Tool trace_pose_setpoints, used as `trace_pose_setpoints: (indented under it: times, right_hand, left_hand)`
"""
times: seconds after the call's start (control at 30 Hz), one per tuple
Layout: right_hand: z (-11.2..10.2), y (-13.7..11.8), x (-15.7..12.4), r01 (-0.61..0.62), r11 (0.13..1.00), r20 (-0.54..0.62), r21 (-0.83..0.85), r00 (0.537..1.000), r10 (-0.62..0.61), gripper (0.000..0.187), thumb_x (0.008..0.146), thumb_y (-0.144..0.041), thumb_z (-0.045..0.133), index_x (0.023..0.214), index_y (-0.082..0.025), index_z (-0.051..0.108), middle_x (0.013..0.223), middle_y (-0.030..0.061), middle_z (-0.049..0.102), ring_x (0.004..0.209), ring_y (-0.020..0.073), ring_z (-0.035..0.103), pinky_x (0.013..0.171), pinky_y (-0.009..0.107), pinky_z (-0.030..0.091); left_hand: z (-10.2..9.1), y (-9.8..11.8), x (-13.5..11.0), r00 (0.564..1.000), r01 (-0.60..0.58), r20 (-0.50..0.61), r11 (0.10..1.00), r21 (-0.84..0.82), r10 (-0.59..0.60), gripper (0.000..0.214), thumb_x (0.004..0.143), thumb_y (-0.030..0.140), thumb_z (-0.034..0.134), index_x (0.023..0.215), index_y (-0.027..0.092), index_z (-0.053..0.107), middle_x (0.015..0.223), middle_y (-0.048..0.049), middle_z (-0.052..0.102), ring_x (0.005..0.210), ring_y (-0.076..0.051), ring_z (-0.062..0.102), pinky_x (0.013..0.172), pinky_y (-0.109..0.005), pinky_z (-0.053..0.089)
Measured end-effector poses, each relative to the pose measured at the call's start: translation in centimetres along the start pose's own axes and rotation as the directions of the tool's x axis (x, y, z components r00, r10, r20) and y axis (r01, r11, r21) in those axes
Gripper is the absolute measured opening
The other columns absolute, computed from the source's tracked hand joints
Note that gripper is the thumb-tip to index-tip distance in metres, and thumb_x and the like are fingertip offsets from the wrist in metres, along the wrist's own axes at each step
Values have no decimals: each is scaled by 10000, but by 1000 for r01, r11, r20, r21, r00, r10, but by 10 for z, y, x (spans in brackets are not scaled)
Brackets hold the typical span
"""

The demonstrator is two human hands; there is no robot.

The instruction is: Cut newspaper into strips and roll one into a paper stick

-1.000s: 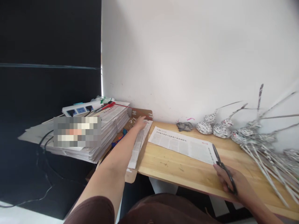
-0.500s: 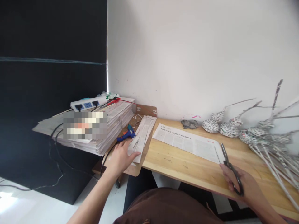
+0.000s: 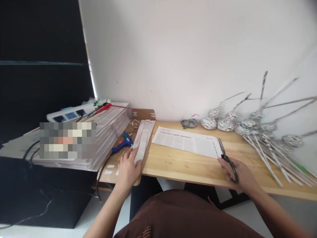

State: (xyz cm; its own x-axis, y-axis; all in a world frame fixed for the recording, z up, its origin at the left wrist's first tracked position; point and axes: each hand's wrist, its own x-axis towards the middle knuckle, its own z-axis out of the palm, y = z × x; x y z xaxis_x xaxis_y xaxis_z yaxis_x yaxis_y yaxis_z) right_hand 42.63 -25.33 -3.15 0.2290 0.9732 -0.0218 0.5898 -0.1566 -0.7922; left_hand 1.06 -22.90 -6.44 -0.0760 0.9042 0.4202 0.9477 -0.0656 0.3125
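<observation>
Room: white wall (image 3: 188,49) behind the work area; dark panel (image 3: 37,82) to the left; pale floor below.

Surface: light wooden table (image 3: 188,165) set against the wall, grain and small marks visible on its top. At its left end a brown board (image 3: 109,175) overhangs the edge.

Left hand (image 3: 128,167): palm down on the near end of a bundle of long newspaper strips (image 3: 143,137), fingers spread narrow, thumb side touching the strips; a grip cannot be told. The strips run from the hand back toward the wall, lying along the seam between board and table.

Right hand (image 3: 239,173): resting on the table near its front edge, fingers closed through the handles of black scissors (image 3: 226,158). The blades point away from the person, tips touching the right edge of a flat newspaper sheet (image 3: 188,142).

Beside the strips: blue glue gun (image 3: 122,144) on the board, with a black cable (image 3: 102,172) trailing off the edge.

Left of the board: stack of newspapers (image 3: 109,122), a white power strip (image 3: 70,114) on top.

Rear right: woven paper forms (image 3: 218,120) by the wall; loose rolled paper sticks (image 3: 269,152) fanned across the table.
</observation>
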Motion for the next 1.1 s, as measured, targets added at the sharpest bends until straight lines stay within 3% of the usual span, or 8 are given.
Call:
trace_pose_setpoints:
  times: [0.07,0.13,0.27,0.43,0.63,0.73,0.9,1.1]
  right_hand:
    - [-7,0,4,-12,998,7,-60,1000,13,462,807,-647,519,628,-225,465,438,-22,492,430,162,497,490,285,358]
    - [-19,4,11,-1,971,-9,-238,1000,-1,447,786,-626,553,613,-217,500,480,1,553,479,177,533,519,286,361]
    - [-47,19,26,-20,796,-81,-605,996,-36,440,794,-607,515,617,-208,576,629,72,658,601,232,593,518,297,324]
    - [-68,32,39,-91,608,-137,-789,990,-30,445,861,-547,431,725,-182,646,730,134,699,690,269,643,530,305,330]
    - [-76,32,47,-108,576,-167,-810,985,-50,435,865,-500,478,806,-128,695,809,186,708,764,284,663,599,319,392]
    - [-71,25,42,-1,591,-101,-807,986,-136,366,886,-395,484,961,-113,704,945,190,715,897,289,655,734,343,443]
    - [-53,10,39,371,594,224,-714,925,-308,463,829,-359,615,1253,-173,610,1303,92,620,1170,245,564,966,300,406]
    - [-40,6,61,491,591,345,-639,871,-350,274,843,-251,553,1066,-194,702,1050,80,726,969,247,642,882,339,433]
  left_hand:
    - [-3,-2,0,999,-32,-13,999,2,32,448,863,262,474,1305,213,528,1344,-154,555,1232,-337,511,985,-502,441]
    - [-7,1,-2,998,-37,-53,999,13,38,404,880,262,451,1268,246,561,1339,-128,571,1230,-342,511,975,-534,438]
    - [-8,18,-1,979,-187,-88,982,-33,183,331,909,276,439,1186,303,618,1216,-70,666,1221,-303,531,1005,-530,410]
    - [12,45,27,863,-472,93,857,-205,497,289,918,280,462,1129,245,657,1071,-80,718,1034,-245,636,947,-425,472]
    - [38,79,61,748,-577,191,765,-286,635,316,897,265,502,1182,215,628,1164,-84,678,1104,-237,601,989,-388,464]
    - [46,92,60,717,-598,203,738,-312,667,326,894,277,515,1193,206,623,1203,-91,656,1123,-235,590,1008,-381,458]
    - [53,103,58,707,-580,231,735,-351,668,359,892,289,518,1237,224,596,1265,-93,618,1179,-237,560,1055,-409,428]
    - [62,108,72,720,-538,290,771,-340,630,488,887,367,532,1350,217,495,1378,-100,540,1281,-243,494,1105,-408,372]
